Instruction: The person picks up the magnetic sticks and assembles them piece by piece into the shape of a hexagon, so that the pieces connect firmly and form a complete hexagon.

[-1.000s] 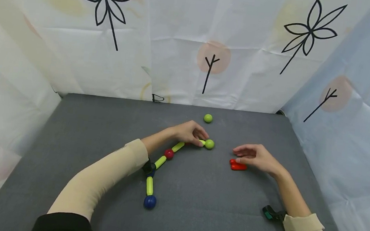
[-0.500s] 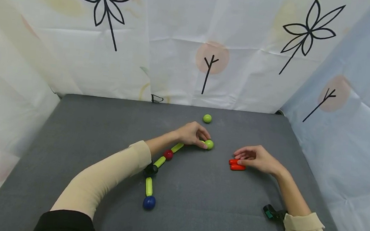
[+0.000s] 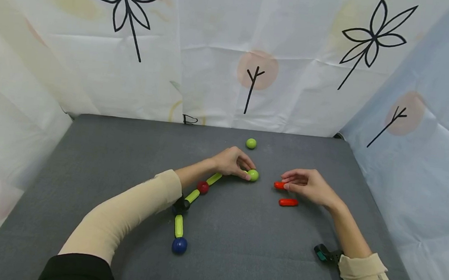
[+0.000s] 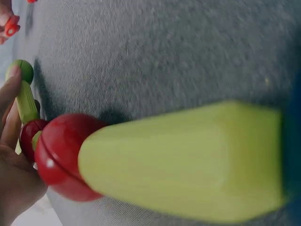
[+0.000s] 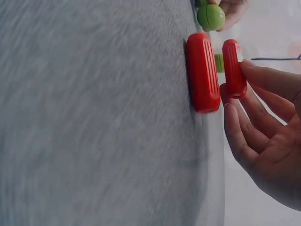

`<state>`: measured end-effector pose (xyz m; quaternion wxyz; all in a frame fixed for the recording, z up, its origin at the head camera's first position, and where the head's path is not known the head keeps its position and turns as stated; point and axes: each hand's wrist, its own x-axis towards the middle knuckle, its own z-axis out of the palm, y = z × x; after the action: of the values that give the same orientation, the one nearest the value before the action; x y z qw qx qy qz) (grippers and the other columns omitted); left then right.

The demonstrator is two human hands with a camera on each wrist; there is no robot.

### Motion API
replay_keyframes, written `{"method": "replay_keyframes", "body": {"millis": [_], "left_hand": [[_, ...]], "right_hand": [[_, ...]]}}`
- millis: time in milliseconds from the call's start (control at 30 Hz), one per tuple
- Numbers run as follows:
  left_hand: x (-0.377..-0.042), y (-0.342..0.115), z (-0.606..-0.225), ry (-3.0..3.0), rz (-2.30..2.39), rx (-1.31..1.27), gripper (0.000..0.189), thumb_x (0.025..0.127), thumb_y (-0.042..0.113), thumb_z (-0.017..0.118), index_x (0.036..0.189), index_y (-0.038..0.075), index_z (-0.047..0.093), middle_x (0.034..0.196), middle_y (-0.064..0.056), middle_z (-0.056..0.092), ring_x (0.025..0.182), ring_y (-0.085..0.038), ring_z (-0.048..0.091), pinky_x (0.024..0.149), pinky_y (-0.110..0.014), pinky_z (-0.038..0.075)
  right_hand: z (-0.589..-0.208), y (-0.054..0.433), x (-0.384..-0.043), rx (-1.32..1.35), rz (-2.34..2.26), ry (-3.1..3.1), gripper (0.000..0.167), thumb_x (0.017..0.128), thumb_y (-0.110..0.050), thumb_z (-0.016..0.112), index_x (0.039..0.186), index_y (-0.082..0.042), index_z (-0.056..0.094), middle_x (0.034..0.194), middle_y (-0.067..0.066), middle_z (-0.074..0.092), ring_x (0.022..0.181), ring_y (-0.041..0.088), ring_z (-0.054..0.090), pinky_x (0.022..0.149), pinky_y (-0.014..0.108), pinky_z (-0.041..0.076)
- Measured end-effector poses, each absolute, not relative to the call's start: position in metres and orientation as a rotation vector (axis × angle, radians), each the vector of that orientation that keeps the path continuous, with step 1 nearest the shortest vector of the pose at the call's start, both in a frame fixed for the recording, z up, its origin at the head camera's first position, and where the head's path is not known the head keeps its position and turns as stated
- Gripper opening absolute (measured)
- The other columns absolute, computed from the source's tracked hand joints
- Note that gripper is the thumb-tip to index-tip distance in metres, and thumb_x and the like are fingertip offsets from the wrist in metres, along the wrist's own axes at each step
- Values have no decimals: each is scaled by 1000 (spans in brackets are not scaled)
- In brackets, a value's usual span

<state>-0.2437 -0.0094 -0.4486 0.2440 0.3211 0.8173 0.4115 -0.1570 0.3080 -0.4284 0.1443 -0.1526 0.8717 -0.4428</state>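
A chain of yellow-green rods (image 3: pixel 179 226) and balls runs across the grey table, from a blue ball (image 3: pixel 179 245) through a red ball (image 3: pixel 202 187) to a green ball (image 3: pixel 252 175). My left hand (image 3: pixel 233 162) holds that far end, thumb on the green ball where its rod joins. Another red ball (image 4: pixel 29 136) shows by the palm in the left wrist view. Between thumb and fingers, my right hand (image 3: pixel 312 186) pinches a red rod (image 5: pixel 234 69), raised off the table. A second red rod (image 3: pixel 288 202) lies below that hand.
A loose green ball (image 3: pixel 251 143) lies near the back of the grey table (image 3: pixel 147 141). Printed cloth (image 3: pixel 216 58) hangs behind and at both sides. The left wrist camera (image 3: pixel 180 205) overlaps part of the chain.
My right hand has taken hold of one red rod and lifted it up and left, away from the other. My left thumb has shifted forward onto the green ball.
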Motion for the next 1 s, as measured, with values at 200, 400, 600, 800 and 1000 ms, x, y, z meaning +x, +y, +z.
{"method": "replay_keyframes", "body": {"millis": [200,400,600,800,1000], "left_hand": [[-246,-13,-446,2208,1159,906,34,92,13,88,124,7,81,119,-12,84,88,-10,76,73,-19,54],[-247,-17,-447,2203,1191,922,34,94,12,86,127,7,80,123,-12,83,92,-11,78,76,-20,57],[-245,-22,-446,2195,1231,932,35,94,14,86,128,8,80,124,-11,82,94,-13,78,83,-23,60],[-241,-27,-445,2179,1274,945,36,95,13,85,129,6,79,126,-12,82,90,-11,77,80,-23,59],[-237,-31,-443,2178,1288,962,36,95,13,85,130,6,78,128,-12,81,94,-13,78,81,-24,61]], "right_hand": [[-422,295,-161,-410,-1324,2534,34,102,-13,76,132,4,72,124,23,79,99,4,78,85,26,63],[-418,278,-164,-447,-1342,2562,34,103,-14,75,132,5,71,125,22,78,101,12,79,86,24,62],[-417,263,-167,-466,-1365,2596,32,102,-11,76,129,7,72,125,23,78,103,21,80,84,21,61],[-416,254,-166,-486,-1385,2625,31,101,-7,76,128,8,72,122,25,78,103,25,80,83,20,60],[-418,245,-165,-515,-1434,2613,30,100,-5,77,126,10,72,121,26,78,104,28,79,84,17,60]]}}
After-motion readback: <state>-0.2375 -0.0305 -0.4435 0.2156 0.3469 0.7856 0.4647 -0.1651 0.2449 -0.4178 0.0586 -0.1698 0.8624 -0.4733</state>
